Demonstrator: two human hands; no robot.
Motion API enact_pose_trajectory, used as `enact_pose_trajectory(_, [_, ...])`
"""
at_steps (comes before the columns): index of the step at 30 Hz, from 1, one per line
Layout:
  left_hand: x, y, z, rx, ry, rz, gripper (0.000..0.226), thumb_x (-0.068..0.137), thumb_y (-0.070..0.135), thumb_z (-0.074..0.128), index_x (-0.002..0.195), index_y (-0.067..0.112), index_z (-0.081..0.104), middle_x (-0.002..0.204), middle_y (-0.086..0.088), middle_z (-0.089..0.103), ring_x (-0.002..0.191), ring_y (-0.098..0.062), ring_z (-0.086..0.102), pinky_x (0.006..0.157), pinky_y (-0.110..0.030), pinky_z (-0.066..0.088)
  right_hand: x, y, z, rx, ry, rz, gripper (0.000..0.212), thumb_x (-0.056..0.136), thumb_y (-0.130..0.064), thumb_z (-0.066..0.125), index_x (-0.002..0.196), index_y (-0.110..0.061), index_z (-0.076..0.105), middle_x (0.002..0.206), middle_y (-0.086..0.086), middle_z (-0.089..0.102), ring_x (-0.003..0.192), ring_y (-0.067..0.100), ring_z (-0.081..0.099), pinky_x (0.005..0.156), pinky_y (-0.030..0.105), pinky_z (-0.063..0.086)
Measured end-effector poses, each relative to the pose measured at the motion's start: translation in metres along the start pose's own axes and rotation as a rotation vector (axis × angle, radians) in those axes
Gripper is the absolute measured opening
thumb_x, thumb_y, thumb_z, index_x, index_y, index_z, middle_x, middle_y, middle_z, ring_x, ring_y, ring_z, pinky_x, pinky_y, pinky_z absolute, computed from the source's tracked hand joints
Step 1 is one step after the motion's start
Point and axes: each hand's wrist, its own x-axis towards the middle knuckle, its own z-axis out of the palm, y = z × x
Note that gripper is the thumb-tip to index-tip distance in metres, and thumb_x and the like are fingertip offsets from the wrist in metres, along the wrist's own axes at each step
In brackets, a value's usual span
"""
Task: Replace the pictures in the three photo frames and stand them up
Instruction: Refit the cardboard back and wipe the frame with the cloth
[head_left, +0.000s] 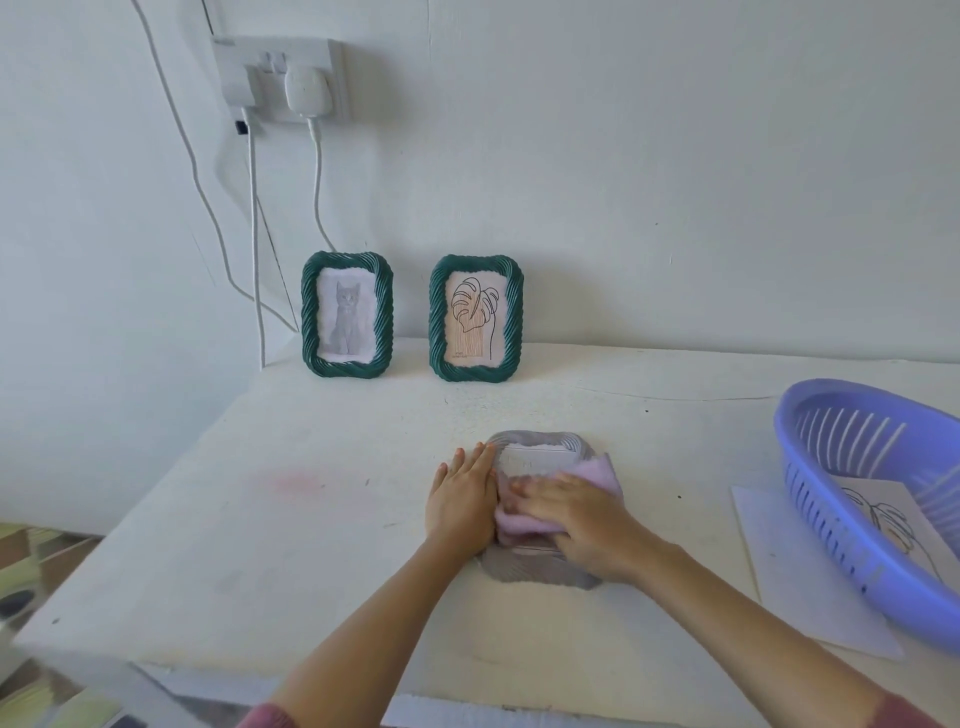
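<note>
My left hand (462, 499) lies flat on the white table (311, 519), fingers straight and close together, its side touching the left edge of the grey frame (540, 571). This frame lies flat near the front of the table. It has rounded corners and a ribbed, rope-like border. My right hand (576, 512) is spread with stretched fingers and presses a soft, fluffy pink cloth (597, 475) on the smooth glass in the middle of the frame.

At the back, two frames stand upright by the wall, near each other. Both have the same twisted border, but dark green. The left green frame (347, 314) holds a grey cat, the right green frame (476, 319) a line drawing of a leaf. On my right, a round purple plastic basket (826, 525) with slotted walls sits on a white sheet of paper (800, 597).
</note>
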Motion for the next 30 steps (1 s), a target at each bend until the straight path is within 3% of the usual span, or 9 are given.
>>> enact_pose_trajectory(2, [0.001, -0.001, 0.001, -0.029, 0.006, -0.014, 0.05, 0.1, 0.022, 0.021, 0.149, 0.022, 0.016, 0.158, 0.004, 0.017, 0.147, -0.018, 0.009, 0.119, -0.033, 0.006, -0.019, 0.008, -0.003, -0.008, 0.012, -0.086, 0.05, 0.085, -0.022, 0.031, 0.129, -0.026, 0.055, 0.137, -0.006, 0.053, 0.129, 0.005, 0.042, 0.108, 0.02, 0.023])
enact_pose_trajectory(4, [0.001, -0.001, 0.001, -0.041, 0.004, -0.014, 0.048, 0.101, 0.023, 0.019, 0.149, 0.023, 0.016, 0.158, 0.005, 0.017, 0.147, -0.017, 0.009, 0.119, -0.033, 0.006, -0.024, 0.021, -0.011, -0.027, 0.07, -0.044, 0.049, 0.082, -0.012, 0.04, 0.125, -0.028, 0.058, 0.131, -0.007, 0.059, 0.124, 0.009, 0.05, 0.105, 0.025, 0.028])
enact_pose_trajectory(9, [0.002, -0.001, 0.002, -0.043, 0.006, -0.01, 0.048, 0.101, 0.025, 0.018, 0.149, 0.024, 0.015, 0.158, 0.005, 0.017, 0.147, -0.016, 0.009, 0.119, -0.032, 0.005, 0.021, 0.023, -0.018, -0.048, 0.205, 0.298, 0.058, 0.091, -0.002, 0.041, 0.142, -0.03, 0.035, 0.148, -0.01, 0.038, 0.138, 0.01, 0.033, 0.115, 0.028, 0.017])
enact_pose_trajectory(13, [0.002, -0.002, 0.002, -0.024, 0.002, -0.001, 0.056, 0.095, 0.016, 0.028, 0.149, 0.023, 0.015, 0.158, 0.006, 0.016, 0.147, -0.017, 0.009, 0.119, -0.031, 0.006, 0.027, 0.005, -0.001, 0.013, 0.063, 0.093, 0.052, 0.09, -0.005, 0.04, 0.139, -0.024, 0.043, 0.147, -0.005, 0.04, 0.137, 0.01, 0.034, 0.117, 0.03, 0.021])
enact_pose_trajectory(17, [0.002, -0.003, 0.003, -0.049, 0.013, -0.011, 0.049, 0.1, 0.023, 0.022, 0.149, 0.025, 0.016, 0.158, 0.006, 0.017, 0.147, -0.016, 0.009, 0.119, -0.031, 0.005, -0.02, 0.005, -0.024, 0.068, -0.023, -0.112, 0.041, 0.087, -0.006, 0.043, 0.121, -0.02, 0.062, 0.128, -0.008, 0.061, 0.121, 0.003, 0.048, 0.103, 0.018, 0.029])
enact_pose_trajectory(20, [0.001, -0.002, 0.002, -0.063, 0.016, -0.01, 0.048, 0.101, 0.025, 0.019, 0.149, 0.026, 0.017, 0.157, 0.006, 0.019, 0.147, -0.016, 0.009, 0.12, -0.032, 0.005, -0.02, 0.023, -0.041, -0.008, 0.014, 0.117, 0.043, 0.094, -0.015, 0.04, 0.124, -0.043, 0.053, 0.133, -0.022, 0.054, 0.124, 0.004, 0.047, 0.104, 0.034, 0.037])
enact_pose_trajectory(23, [0.002, -0.002, 0.002, -0.054, 0.008, -0.009, 0.048, 0.101, 0.026, 0.019, 0.149, 0.025, 0.016, 0.157, 0.005, 0.018, 0.147, -0.016, 0.009, 0.12, -0.031, 0.005, 0.013, 0.026, -0.038, -0.032, 0.111, 0.318, 0.048, 0.093, -0.007, 0.041, 0.133, -0.033, 0.047, 0.139, -0.009, 0.05, 0.127, 0.018, 0.046, 0.102, 0.034, 0.037])
enact_pose_trajectory(26, [0.001, -0.001, 0.002, -0.021, 0.007, -0.008, 0.051, 0.098, 0.019, 0.024, 0.149, 0.024, 0.015, 0.158, 0.005, 0.017, 0.147, -0.017, 0.009, 0.119, -0.032, 0.005, 0.027, 0.013, -0.01, 0.0, 0.121, 0.167, 0.049, 0.089, -0.001, 0.041, 0.132, -0.023, 0.051, 0.14, -0.002, 0.05, 0.131, 0.015, 0.044, 0.113, 0.032, 0.029])
enact_pose_trajectory(30, [0.002, 0.001, 0.001, -0.044, 0.024, -0.02, 0.049, 0.099, 0.019, 0.022, 0.149, 0.022, 0.018, 0.157, 0.004, 0.019, 0.147, -0.017, 0.01, 0.119, -0.031, 0.006, -0.012, 0.0, -0.006, 0.043, -0.005, -0.044, 0.045, 0.091, -0.02, 0.03, 0.128, -0.026, 0.055, 0.136, -0.007, 0.055, 0.127, 0.009, 0.046, 0.108, 0.026, 0.029])
